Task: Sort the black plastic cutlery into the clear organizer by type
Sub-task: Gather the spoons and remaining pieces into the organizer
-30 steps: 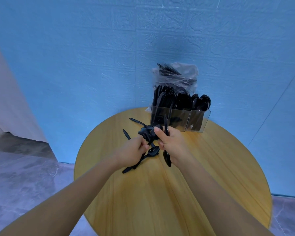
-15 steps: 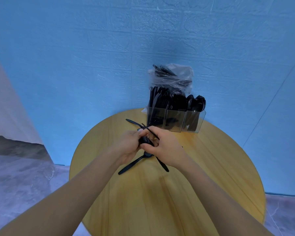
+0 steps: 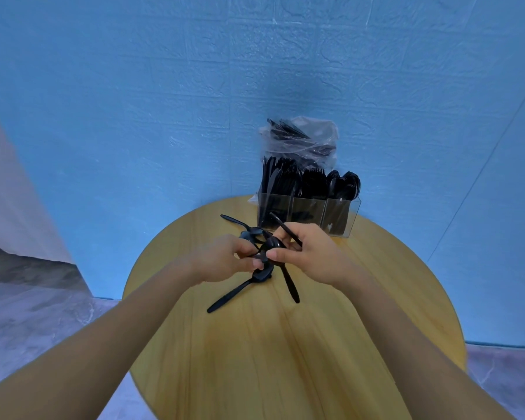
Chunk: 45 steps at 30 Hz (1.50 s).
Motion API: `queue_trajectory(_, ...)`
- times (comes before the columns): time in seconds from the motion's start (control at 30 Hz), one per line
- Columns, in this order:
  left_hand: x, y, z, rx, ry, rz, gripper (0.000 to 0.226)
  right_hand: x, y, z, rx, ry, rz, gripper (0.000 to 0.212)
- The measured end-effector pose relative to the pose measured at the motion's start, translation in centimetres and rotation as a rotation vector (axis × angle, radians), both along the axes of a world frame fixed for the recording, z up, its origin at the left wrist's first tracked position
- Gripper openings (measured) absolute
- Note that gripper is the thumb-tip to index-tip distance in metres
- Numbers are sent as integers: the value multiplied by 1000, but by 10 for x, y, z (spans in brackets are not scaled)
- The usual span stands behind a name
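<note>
A person's left hand (image 3: 225, 257) and right hand (image 3: 306, 256) meet just in front of the clear organizer (image 3: 308, 213) on a round wooden table (image 3: 285, 344), both pinching a tangle of black spoons (image 3: 264, 259) whose handles splay toward the viewer. More spoons (image 3: 246, 230) lie left of the organizer, near its front; a plastic bag (image 3: 300, 137) sits behind. The bunch seems mid-separation; next it likely goes in the organizer's right compartment, where spoons stand.

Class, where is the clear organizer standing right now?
In the head view, the clear organizer stands at the round table's far edge, right of centre, against the blue wall, with a plastic bag of cutlery behind it.
</note>
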State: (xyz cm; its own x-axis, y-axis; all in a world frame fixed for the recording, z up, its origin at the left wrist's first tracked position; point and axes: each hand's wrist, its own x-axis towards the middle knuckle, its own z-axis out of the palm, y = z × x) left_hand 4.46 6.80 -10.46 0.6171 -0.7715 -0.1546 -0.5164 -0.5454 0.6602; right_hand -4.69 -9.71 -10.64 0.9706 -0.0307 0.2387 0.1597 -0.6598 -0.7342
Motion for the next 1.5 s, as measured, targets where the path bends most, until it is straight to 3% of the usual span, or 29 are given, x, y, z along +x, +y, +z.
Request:
queue_trajectory(0.1,-2,-1,-1,-96,-30,65,12,-2,-1,1,120,-17,-26,13)
queue_trajectory(0.23,-10,-5,-14,-260,79,116,12,-1,1,-1,190,-40,-90,12)
queue_trajectory(0.4,-17,-7,-23,-335,224,92,29,-1,-1,-6,228,-79,-182,16)
queue_trajectory(0.53,-21,-13,-30,-444,47,229,25,0,4,-6,390,-53,-316,26)
queue_trajectory(0.6,-24,-16,-32,-465,-110,242,22,3,9,-6,541,13,-321,23)
queue_trajectory(0.7,-31,-22,-35,-493,-200,195,17,8,16,-6,716,45,-320,12)
queue_trajectory(0.97,-43,-32,-36,-548,23,135,18,15,22,-12,831,0,-402,16)
queue_trajectory(1.07,-41,-32,-40,-505,-92,123,18,15,21,-14,815,12,-372,21)
queue_trajectory(1.13,-38,-31,-43,-492,-68,165,19,14,20,-16,742,4,-363,28)
queue_trajectory(1.3,-27,-24,-45,-531,268,353,28,14,7,-22,-8,-217,-520,40)
queue_trajectory(1.37,-25,-22,-44,-566,379,385,31,12,5,-23,-123,-273,-522,46)
queue_trajectory(1.5,-21,-21,-44,-573,488,446,35,11,9,-23,-161,-430,-411,46)
